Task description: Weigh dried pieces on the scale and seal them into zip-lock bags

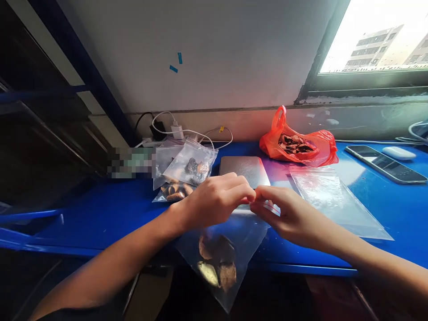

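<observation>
Both my hands pinch the top edge of a clear zip-lock bag (247, 240), which hangs down over the front edge of the table with several brown, dried-looking pieces (228, 274) inside. My left hand (217, 198) is closed on the zip strip, its fingers curled downward. Right beside it, my right hand (284, 209) grips the same strip between thumb and forefinger, and a red line of the seal shows there. Just behind my hands lies a flat silver kitchen scale (245, 169), partly covered by my fingers.
Filled zip-lock bags (190, 167) are piled at the left. A red plastic bag (301, 147) of dark dried pieces stands at the back. Flat unfilled zip-lock bags (341, 205) lie right, near a phone (386, 164) and a white case (399, 153). Cables and a charger (177, 130) run along the wall.
</observation>
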A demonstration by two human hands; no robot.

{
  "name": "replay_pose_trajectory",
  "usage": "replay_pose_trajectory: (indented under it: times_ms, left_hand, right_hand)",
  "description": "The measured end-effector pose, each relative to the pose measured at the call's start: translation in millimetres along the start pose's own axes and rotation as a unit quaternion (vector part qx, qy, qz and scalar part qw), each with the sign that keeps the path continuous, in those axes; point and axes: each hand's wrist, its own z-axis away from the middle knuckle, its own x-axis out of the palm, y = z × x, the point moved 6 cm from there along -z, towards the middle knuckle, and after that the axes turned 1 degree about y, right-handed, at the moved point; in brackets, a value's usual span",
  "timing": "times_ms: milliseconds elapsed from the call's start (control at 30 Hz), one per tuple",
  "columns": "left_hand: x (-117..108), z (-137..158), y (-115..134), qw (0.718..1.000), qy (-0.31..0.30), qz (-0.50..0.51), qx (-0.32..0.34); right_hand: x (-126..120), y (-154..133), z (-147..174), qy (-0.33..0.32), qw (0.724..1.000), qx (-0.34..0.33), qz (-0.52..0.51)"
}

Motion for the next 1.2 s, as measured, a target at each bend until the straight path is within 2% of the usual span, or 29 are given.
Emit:
replay_pose_trajectory:
  times_ms: [100,233,367,467,567,667,733,800,867,933,967,1033,1100,1200]
  left_hand:
    - [-0.4,1.0,1.4,1.000,-0.014,0.005,-0.002]
    - [1.1,3.2,-16.7,0.992,-0.085,0.014,-0.095]
    - [-6.1,7.2,-39.7,0.973,-0.154,0.006,-0.174]
    - [-16.5,7.7,-44.2,0.969,-0.159,0.055,-0.183]
    - [-30.8,7.1,-43.7,0.970,-0.087,0.116,-0.196]
    - [-53.7,11.1,-50.3,0.962,0.087,0.139,-0.217]
    - [-71.1,18.8,-57.6,0.938,0.228,0.139,-0.222]
    - [-85.7,28.3,-61.9,0.902,0.354,0.126,-0.212]
    - [-92.8,34.4,-61.7,0.876,0.424,0.106,-0.203]
    - [-92.7,34.4,-56.2,0.873,0.440,0.093,-0.188]
    - [-90.4,32.5,-52.3,0.880,0.431,0.093,-0.175]
    - [-83.1,27.7,-44.9,0.898,0.400,0.109,-0.149]
    - [-74.7,23.8,-41.4,0.913,0.358,0.130,-0.145]
    - [-63.5,19.4,-43.6,0.933,0.282,0.140,-0.172]
  right_hand:
    - [-2.9,2.8,-2.0,0.038,0.999,-0.016,0.017]
    - [-6.4,1.6,-4.0,0.005,1.000,-0.023,-0.001]
    - [-18.1,9.3,-6.5,0.001,0.999,0.025,-0.028]
    - [-26.0,20.3,-9.4,0.025,0.995,0.068,-0.062]
    - [-34.5,26.8,-12.3,0.080,0.983,0.071,-0.151]
    - [-52.0,30.9,-10.9,0.195,0.951,0.050,-0.237]
    - [-57.5,33.6,-8.5,0.231,0.937,0.059,-0.254]
    - [-49.2,34.0,-8.0,0.191,0.940,0.088,-0.268]
    - [-27.6,29.5,-8.1,0.090,0.932,0.117,-0.330]
    - [-4.0,20.0,-6.8,-0.003,0.893,0.133,-0.429]
    - [4.4,15.2,-6.6,-0.028,0.869,0.137,-0.475]
    - [11.4,11.0,-8.0,-0.024,0.835,0.149,-0.529]
    - [7.3,13.2,-10.3,0.018,0.829,0.157,-0.536]
    - [-12.6,23.7,-8.0,0.091,0.849,0.151,-0.498]
